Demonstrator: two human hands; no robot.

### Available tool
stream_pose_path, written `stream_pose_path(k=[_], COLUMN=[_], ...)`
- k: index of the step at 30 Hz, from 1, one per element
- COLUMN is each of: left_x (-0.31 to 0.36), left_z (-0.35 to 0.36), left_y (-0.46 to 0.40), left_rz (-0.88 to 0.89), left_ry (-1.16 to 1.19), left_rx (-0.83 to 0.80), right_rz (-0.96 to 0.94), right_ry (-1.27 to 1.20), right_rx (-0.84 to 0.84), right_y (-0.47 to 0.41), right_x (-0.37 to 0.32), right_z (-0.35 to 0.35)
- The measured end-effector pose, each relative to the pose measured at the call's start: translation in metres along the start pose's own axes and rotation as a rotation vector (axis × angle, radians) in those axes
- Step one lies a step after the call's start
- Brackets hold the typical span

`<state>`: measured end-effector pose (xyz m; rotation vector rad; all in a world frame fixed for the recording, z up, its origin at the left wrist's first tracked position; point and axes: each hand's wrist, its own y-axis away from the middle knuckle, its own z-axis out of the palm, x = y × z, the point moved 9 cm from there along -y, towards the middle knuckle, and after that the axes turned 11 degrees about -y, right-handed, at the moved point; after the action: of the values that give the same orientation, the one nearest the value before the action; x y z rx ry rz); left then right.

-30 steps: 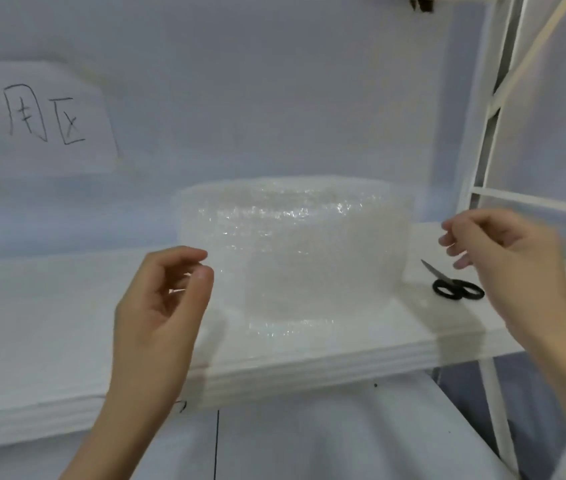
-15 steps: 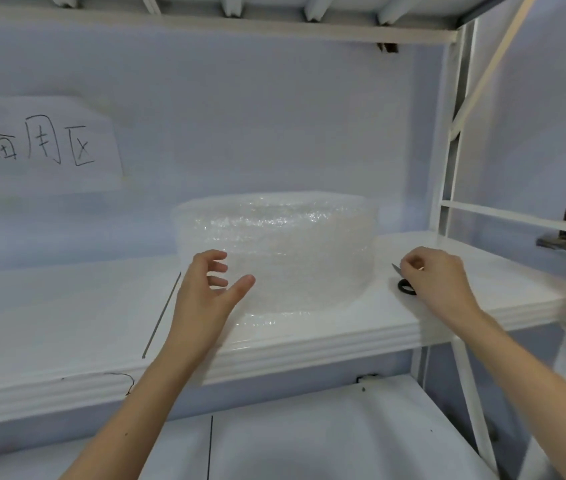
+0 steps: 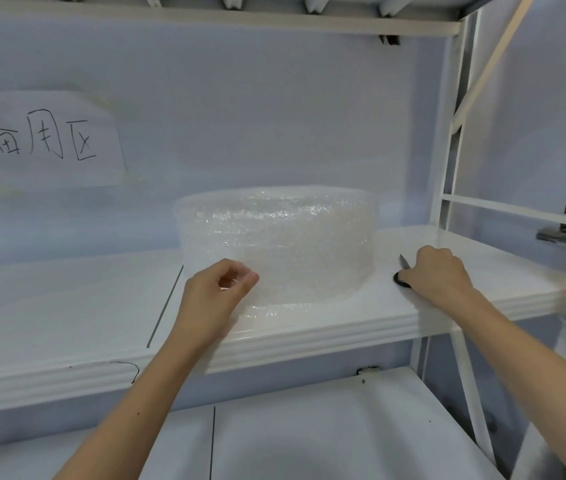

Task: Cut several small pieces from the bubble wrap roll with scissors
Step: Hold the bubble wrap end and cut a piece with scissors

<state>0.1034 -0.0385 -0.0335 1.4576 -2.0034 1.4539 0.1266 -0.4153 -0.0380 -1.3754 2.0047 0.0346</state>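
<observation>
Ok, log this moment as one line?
phase: reaching | right hand: on scissors | left hand: at bubble wrap roll | cuts: none
</observation>
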Motion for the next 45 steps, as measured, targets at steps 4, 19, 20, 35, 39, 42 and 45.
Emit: stream_pose_path(k=[4, 19, 20, 35, 39, 42, 45], left_x=[-0.001, -0.004, -0.004, -0.006, -0.008, -0.006, 0.001], left_z=[0.004, 0.007, 0.007, 0.006, 0.007, 0.009, 0.011], left_y=[0.000, -0.002, -0.002, 0.007, 0.007, 0.007, 0.007], left_rz=[-0.008, -0.011, -0.012, -0.086, -0.097, -0.105, -0.094], left_ry=[-0.027, -0.007, -0.012, 0.031, 0.044, 0.095, 0.166], left_rx=[-0.005, -0.037, -0.041, -0.194, -0.204, -0.222, -0.239], right_rz=[0.018, 0.007, 0.044, 0.111, 0.062, 0.056, 0.073], right_ry=[-0.003, -0.954, -1.191, -1.391, -1.258, -1.253, -1.261], right_rx=[-0.015, 0.024, -0.024, -0.661, -0.589, -0.600, -0.650], right_y=[0.007, 0.053, 0.064, 0.173, 0.171, 0.171, 0.172], right_x=[-0.001, 0.004, 0.000, -0.084, -0.087, -0.087, -0.086], right_z=[-0.003, -0.033, -0.028, 0.065, 0.065, 0.066, 0.068])
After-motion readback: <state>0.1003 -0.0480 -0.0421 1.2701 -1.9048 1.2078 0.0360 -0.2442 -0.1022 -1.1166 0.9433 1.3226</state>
